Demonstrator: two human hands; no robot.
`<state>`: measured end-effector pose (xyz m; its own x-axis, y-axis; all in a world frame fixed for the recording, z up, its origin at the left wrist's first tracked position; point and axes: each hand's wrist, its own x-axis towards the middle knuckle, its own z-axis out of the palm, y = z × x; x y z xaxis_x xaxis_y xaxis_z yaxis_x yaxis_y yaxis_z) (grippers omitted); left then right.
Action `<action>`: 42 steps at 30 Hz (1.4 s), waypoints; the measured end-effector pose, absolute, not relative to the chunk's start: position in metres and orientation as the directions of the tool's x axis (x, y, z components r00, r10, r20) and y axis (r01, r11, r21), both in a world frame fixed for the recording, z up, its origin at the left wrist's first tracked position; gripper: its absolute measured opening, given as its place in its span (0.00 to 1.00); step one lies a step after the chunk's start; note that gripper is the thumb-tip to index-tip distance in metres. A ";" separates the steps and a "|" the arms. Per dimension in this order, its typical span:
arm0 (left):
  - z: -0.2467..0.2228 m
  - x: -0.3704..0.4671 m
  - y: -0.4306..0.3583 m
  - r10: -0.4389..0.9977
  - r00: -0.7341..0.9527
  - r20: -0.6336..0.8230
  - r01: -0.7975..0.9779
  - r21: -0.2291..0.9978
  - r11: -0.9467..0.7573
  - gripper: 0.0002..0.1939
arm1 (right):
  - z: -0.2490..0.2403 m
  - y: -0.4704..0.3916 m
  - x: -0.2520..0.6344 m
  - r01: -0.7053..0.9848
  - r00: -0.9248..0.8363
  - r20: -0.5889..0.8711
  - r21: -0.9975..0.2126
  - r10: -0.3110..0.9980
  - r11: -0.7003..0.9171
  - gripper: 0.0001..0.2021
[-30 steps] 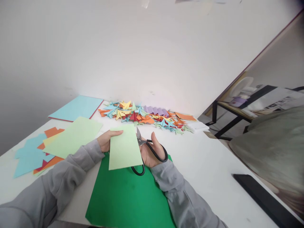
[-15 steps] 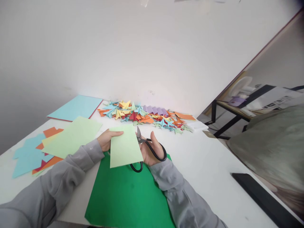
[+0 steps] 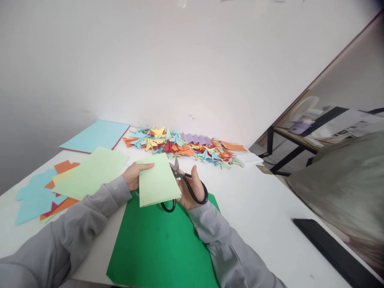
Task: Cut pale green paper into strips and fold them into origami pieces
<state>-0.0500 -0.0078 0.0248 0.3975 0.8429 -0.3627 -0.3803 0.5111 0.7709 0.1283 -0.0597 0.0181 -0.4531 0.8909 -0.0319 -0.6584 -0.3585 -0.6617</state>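
Observation:
A folded pale green paper [image 3: 157, 182] is held above a green sheet [image 3: 162, 248]. My left hand [image 3: 135, 175] pinches its left edge, thumb on top. On the other side, my right hand [image 3: 192, 190] holds black-handled scissors [image 3: 192, 188], the thumb by one handle loop; its other fingers reach the paper's right edge and are partly hidden behind it. The scissor blades point up and away, beside the paper's right edge, slightly parted. The second handle loop shows below the paper.
Folded paper pieces [image 3: 168, 146] in many colours lie along the wall. Light blue sheets [image 3: 96, 136] rest at the back left, near a large pale green sheet [image 3: 93, 172] and coloured scraps [image 3: 39, 192]. A black bar [image 3: 333, 252] lies at the right edge.
The pale green paper has tilted, its lower edge lifting so that its layers show. My right hand and the scissors have shifted slightly left.

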 end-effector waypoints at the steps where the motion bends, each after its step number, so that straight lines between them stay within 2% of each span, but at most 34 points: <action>1: 0.025 -0.050 -0.008 0.845 0.396 -0.359 -0.380 0.774 0.507 0.13 | 0.018 -0.060 0.129 -0.656 -0.463 -0.027 -0.661 0.886 -0.363 0.32; 5: 0.025 -0.052 -0.009 0.839 0.425 -0.340 -0.357 0.789 0.500 0.14 | 0.018 -0.061 0.133 -0.638 -0.530 -0.011 -0.654 0.848 -0.407 0.31; 11: 0.024 -0.055 -0.012 0.758 0.562 -0.331 -0.272 0.791 0.548 0.15 | 0.020 -0.062 0.137 -0.537 -0.611 -0.082 -0.687 0.787 -0.489 0.32; 21: 0.025 -0.051 -0.010 0.822 0.443 -0.359 -0.329 0.787 0.521 0.12 | 0.017 -0.059 0.134 -0.634 -0.499 -0.054 -0.658 0.865 -0.407 0.33; 30: 0.022 -0.051 -0.014 0.758 0.525 -0.387 -0.266 0.771 0.578 0.12 | 0.015 -0.061 0.135 -0.596 -0.573 -0.028 -0.672 0.819 -0.440 0.30; 42: 0.025 -0.048 -0.013 0.775 0.483 -0.408 -0.304 0.752 0.585 0.13 | 0.015 -0.059 0.133 -0.673 -0.439 -0.042 -0.647 0.898 -0.359 0.31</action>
<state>-0.0480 -0.0128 0.0248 0.4831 0.7748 -0.4079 -0.3036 0.5851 0.7520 0.1332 -0.0588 0.0153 -0.4386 0.8977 -0.0419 -0.6726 -0.3588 -0.6472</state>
